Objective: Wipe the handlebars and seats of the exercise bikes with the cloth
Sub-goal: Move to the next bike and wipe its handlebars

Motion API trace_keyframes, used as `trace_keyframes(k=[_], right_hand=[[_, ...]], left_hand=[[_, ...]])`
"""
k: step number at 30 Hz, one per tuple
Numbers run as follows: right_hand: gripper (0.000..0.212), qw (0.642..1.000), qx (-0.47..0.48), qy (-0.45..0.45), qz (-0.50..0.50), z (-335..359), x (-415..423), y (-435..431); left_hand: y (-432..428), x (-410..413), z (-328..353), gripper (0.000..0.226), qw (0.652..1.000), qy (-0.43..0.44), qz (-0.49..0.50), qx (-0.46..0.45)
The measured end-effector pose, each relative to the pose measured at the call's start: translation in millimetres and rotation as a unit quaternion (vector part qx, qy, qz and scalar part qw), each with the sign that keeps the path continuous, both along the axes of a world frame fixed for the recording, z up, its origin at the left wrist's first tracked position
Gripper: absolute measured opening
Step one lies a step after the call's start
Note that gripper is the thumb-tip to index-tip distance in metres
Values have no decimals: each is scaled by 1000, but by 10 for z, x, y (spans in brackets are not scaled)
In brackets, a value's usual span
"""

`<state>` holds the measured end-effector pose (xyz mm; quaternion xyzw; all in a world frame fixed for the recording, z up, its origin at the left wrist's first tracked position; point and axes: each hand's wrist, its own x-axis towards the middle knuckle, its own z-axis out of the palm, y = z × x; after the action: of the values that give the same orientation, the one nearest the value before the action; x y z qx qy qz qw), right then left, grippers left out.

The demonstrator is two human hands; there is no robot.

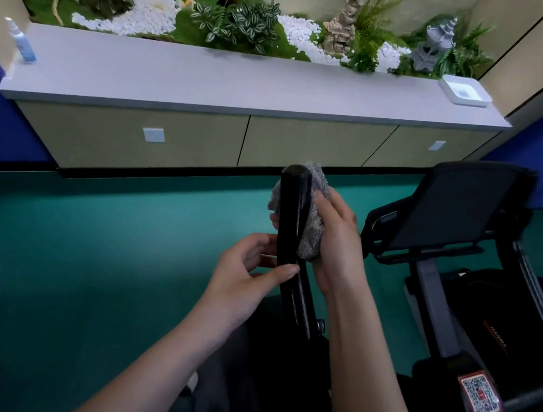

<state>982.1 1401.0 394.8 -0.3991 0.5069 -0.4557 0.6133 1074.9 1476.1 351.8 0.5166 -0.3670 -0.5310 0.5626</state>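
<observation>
grey and shaggy, the cloth is bunched round the upper part of a glossy black handlebar, an upright tube with a rounded end cap, with the pile showing on both sides of the tube.

a dark console on a black machine frame stands just to the right, with a qr sticker lower on that frame. the floor is teal. beyond it a long pale counter carries a blue spray bottle at its left end and a white tray at its right, with plants and white pebbles behind. nothing blocks the bar.

the right hand curls round the cloth from the right, pressing it to the tube, fingertips showing past the bar's left edge. the left hand pinches the bare bar just below the cloth, thumb across the front.
</observation>
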Motion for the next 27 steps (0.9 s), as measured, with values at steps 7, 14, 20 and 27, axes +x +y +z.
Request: trace_keyframes(k=[7, 14, 20, 27], right_hand=[[25, 995, -52, 78, 34, -39, -78, 134], [29, 998, -6, 41, 51, -55, -128, 231], [30, 995, 0, 89, 43, -90, -179, 310], [25, 990, 8, 132, 51, -145, -353, 551]], left_hand=[[19, -12, 5, 30, 1000, 2, 14, 11], [28, -3, -2, 36, 998, 53, 13, 27], [99, 62, -15, 37, 999, 46, -13, 23], [102, 42, 10, 40, 1000, 19, 6, 15]])
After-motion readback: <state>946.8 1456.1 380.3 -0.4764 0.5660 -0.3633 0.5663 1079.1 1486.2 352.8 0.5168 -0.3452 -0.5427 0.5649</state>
